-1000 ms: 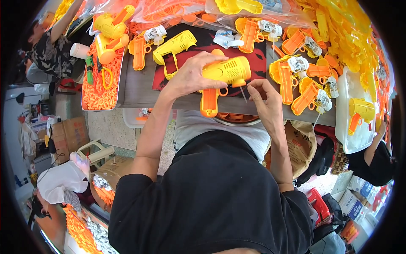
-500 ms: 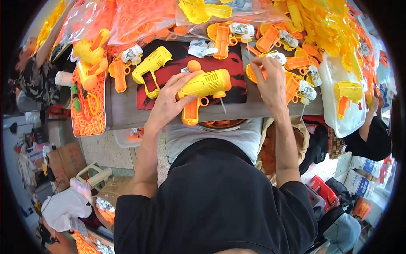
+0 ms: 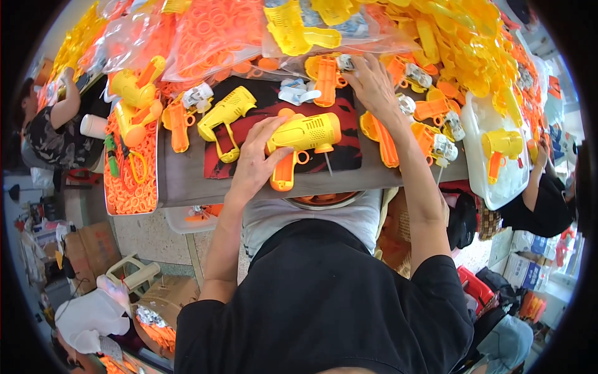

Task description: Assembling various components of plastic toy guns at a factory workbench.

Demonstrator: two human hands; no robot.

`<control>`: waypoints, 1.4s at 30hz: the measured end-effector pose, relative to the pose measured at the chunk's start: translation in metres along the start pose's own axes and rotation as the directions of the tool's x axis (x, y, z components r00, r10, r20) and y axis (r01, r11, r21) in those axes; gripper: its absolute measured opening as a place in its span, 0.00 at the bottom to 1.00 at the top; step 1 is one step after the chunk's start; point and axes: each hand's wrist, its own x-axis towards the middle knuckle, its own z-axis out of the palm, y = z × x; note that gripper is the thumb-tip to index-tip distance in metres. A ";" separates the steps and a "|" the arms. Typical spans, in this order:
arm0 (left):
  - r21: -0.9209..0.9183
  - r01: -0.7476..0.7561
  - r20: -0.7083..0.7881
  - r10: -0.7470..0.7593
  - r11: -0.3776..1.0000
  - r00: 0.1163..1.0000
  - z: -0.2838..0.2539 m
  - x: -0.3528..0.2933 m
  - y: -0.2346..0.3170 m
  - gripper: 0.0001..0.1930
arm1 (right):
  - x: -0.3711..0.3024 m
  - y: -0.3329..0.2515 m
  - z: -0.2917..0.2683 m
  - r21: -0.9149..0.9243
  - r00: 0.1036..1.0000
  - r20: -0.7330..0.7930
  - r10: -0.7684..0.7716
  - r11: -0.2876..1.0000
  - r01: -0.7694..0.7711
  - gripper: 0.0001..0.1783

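A yellow toy gun body with an orange grip [image 3: 305, 133] lies on the dark red mat, its barrel pointing right and a thin wire hanging from beneath. My left hand [image 3: 256, 156] is wrapped round its rear end, thumb on the near side. Farther off, my right hand [image 3: 375, 87] stretches over the table with its fingers apart, beside an orange grip half with a clear mechanism [image 3: 326, 80]; I see nothing in it. Left of my left hand rests an empty yellow shell half [image 3: 225, 118]. A white and blue part [image 3: 296, 92] sits behind the gun.
An orange tray of small rings [image 3: 131, 198] stands at left, a white tub [image 3: 498, 187] holding a toy gun at right. Several orange grips with mechanisms [image 3: 427, 140] lie by my right forearm. Heaped yellow shells [image 3: 461, 43] and bagged orange rings [image 3: 212, 37] fill the back. Co-workers sit either side.
My right hand has moved away and to the left, from the grip parts on the right toward the one behind the mat; its fingers have spread. My left hand stays on the toy gun.
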 end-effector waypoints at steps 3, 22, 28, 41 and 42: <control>-0.031 0.013 -0.016 -0.014 0.999 1.000 -0.003 -0.004 -0.004 0.29 | -0.006 0.004 -0.004 0.030 0.999 0.048 0.011 0.999 -0.013 0.26; 0.037 -0.076 -0.058 0.078 0.996 0.995 -0.019 0.017 -0.001 0.27 | 0.005 0.026 -0.017 0.099 0.963 0.256 -0.086 0.993 0.062 0.40; -0.009 -0.083 -0.324 0.076 0.996 0.943 -0.024 0.115 -0.011 0.25 | 0.009 0.023 -0.024 0.175 0.942 0.284 -0.181 0.975 0.134 0.37; 0.028 -0.012 -0.389 0.022 1.000 0.921 -0.045 0.185 -0.004 0.22 | -0.019 0.030 -0.052 0.329 0.950 0.253 -0.181 0.940 0.091 0.35; 0.027 -0.061 -0.407 0.066 0.998 0.911 -0.057 0.193 -0.007 0.23 | -0.014 0.032 -0.049 0.311 0.952 0.242 -0.188 0.944 0.108 0.32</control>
